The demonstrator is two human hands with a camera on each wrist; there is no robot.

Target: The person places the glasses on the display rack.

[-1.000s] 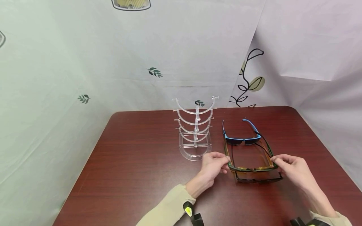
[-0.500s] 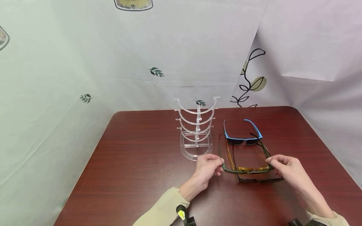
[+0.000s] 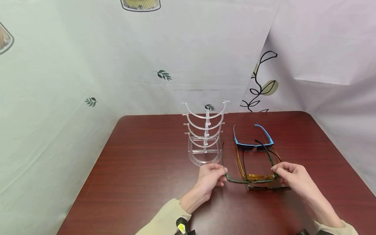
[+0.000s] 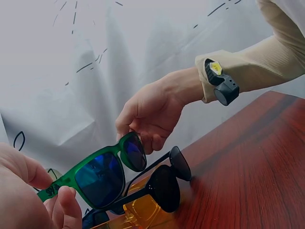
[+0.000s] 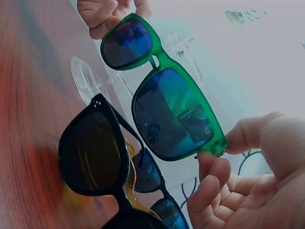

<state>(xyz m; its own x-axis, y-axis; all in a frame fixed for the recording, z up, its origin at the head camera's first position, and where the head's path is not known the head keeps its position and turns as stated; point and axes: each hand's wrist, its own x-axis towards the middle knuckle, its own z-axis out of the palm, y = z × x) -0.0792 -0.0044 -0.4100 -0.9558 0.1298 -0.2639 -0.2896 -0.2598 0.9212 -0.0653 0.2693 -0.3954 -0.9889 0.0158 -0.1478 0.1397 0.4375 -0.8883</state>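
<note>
Only the green glasses point(image 5: 172, 114) are lifted, pinched at the sides by the left hand point(image 3: 209, 179) and right hand point(image 3: 293, 178), near but off the stand point(image 3: 207, 130), while the blue pair point(image 3: 245, 148), amber pair point(image 3: 254, 177) and black pair point(image 5: 93, 152) lie unheld on the table point(image 3: 141, 176).

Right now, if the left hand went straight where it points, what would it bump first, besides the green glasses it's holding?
The yellow glasses look first in line, though the left hand may be high enough to pass over them; depth is unclear.
</note>
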